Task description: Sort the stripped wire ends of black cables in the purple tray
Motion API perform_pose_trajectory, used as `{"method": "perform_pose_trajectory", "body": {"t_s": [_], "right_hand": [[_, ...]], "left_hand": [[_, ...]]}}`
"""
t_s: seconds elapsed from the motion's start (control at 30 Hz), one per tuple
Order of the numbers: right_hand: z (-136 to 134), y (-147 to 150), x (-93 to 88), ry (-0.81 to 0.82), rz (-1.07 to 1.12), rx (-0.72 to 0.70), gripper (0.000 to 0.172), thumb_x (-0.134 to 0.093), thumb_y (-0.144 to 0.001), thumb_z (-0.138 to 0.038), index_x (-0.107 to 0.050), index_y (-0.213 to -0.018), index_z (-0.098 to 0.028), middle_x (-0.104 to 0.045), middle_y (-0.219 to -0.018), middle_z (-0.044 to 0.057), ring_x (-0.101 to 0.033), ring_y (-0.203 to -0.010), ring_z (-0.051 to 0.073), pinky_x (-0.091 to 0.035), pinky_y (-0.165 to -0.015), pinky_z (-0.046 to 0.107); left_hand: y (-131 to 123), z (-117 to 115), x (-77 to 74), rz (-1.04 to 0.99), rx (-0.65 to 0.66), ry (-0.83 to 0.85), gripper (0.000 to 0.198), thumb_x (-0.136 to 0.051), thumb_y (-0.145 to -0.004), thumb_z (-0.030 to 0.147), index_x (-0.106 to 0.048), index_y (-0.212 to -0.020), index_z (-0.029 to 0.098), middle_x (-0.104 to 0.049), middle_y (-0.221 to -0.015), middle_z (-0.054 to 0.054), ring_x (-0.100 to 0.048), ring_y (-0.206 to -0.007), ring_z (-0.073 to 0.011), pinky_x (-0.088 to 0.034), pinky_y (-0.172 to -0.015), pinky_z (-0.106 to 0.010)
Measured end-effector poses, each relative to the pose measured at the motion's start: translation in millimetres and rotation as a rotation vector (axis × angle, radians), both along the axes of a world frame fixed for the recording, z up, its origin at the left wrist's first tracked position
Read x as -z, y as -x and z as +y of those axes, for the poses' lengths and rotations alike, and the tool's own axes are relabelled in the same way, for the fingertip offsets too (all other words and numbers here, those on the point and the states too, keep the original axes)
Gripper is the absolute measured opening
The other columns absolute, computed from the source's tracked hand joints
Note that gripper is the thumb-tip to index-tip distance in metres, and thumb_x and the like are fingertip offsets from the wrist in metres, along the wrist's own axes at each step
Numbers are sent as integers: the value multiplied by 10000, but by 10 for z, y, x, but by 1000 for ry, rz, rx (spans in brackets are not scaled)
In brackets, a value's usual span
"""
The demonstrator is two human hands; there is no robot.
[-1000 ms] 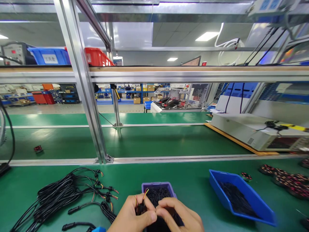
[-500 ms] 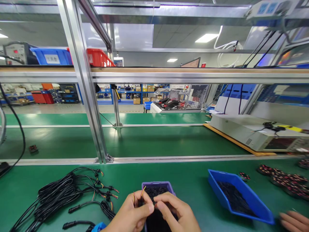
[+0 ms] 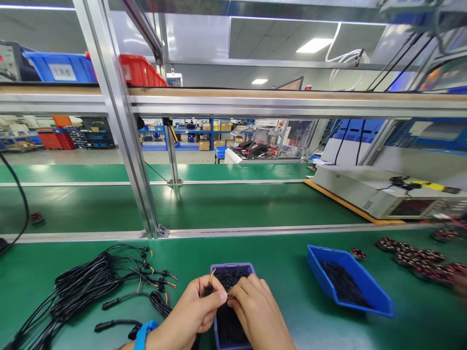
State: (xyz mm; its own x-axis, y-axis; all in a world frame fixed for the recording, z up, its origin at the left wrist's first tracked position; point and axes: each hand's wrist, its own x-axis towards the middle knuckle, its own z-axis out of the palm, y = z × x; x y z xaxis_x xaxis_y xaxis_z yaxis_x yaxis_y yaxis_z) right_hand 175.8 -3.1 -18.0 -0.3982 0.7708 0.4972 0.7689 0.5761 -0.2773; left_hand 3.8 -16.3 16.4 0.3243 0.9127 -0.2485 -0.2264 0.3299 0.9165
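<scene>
My left hand (image 3: 199, 306), with a blue band at the wrist, is closed on a black cable whose thin yellow and red wire ends (image 3: 212, 275) stick up between the fingers. My right hand (image 3: 255, 306) meets it fingertip to fingertip, pinching a small dark piece that the fingers mostly hide. Both hands are above a purple bin (image 3: 233, 266) filled with small black parts. To the left lies a bundle of black cables (image 3: 91, 277) with stripped coloured wire ends and black connectors.
A blue tray (image 3: 383, 308) of black pieces stands to the right. Beyond it are several round black-and-copper parts (image 3: 416, 257), with another person's blurred hand at the right edge. A metal post (image 3: 127, 136) rises from the bench; a grey instrument (image 3: 357, 189) sits at the back right.
My right hand has rolled over, its fingers now curled down against the left fingertips. The other person's hand has moved up towards the round parts. The view has shifted slightly.
</scene>
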Motion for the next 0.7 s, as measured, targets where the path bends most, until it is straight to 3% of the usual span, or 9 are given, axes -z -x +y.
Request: {"method": "perform_pose_trajectory", "body": {"t_s": [0.17, 0.27, 0.37, 0.5, 0.7], "right_hand": [[21, -81, -85, 109, 228, -40, 271, -557, -886, -37, -709, -866, -260, -730, -829, -1, -637, -801, 214, -454, -698, 319], [-4, -90, -167, 238, 597, -82, 173, -550, -965, -233, -722, -960, -242, -749, -887, 32, -691, -791, 198, -542, -712, 277], [-49, -69, -236, 345, 910, -115, 204, -651, -922, -411, -737, -900, -227, -749, -826, 38, -713, -732, 189, -575, -659, 220], [-107, -31, -312, 402, 938, -145, 122, -732, -866, -356, -770, -833, -246, -752, -812, 17, -709, -768, 171, -567, -737, 184], [-125, 1, -366, 397, 978, -128, 112, -744, -846, -338, -776, -785, -249, -743, -766, 4, -699, -742, 161, -561, -736, 169]], "left_hand": [[-22, 1, -3, -19, 22, 1, 489, -808, -667, 585, -508, -731, 205, -327, -401, 146, -195, -348, -36, -121, -381, -208], [-37, 7, 5, -35, 28, -1, 522, -823, -618, 609, -499, -701, 209, -305, -376, 156, -160, -331, -29, -113, -363, -207], [-42, 11, 14, -31, 47, 11, 520, -835, -604, 596, -495, -690, 211, -290, -374, 163, -147, -332, -26, -110, -355, -201], [-36, 6, 5, -25, 69, 20, 502, -835, -621, 574, -497, -701, 211, -294, -385, 165, -147, -339, -26, -118, -357, -195], [-36, 2, -12, -29, 87, 13, 508, -834, -621, 590, -504, -690, 210, -294, -381, 165, -122, -347, -26, -121, -361, -199]]}}
